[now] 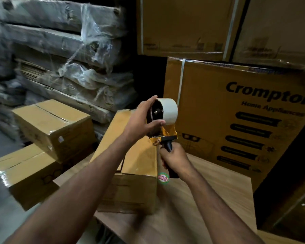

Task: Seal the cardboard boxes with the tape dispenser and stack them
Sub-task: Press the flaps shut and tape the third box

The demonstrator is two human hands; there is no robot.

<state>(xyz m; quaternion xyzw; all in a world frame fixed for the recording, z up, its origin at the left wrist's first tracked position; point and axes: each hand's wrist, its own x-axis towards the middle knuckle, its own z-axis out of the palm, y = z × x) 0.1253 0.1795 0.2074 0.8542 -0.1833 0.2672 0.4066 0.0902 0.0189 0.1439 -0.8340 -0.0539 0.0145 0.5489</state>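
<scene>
large carton (218, 111) | "Crompton" | "Home Appliances" beneath, blurred

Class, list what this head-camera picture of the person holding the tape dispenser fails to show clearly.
- Head view: the box on the table; arms and tape dispenser hide its top seam.
- The small print on the Crompton carton is blurred.
- The left hand covers the tape roll's near side.
- The right hand hides most of the handle.
</scene>
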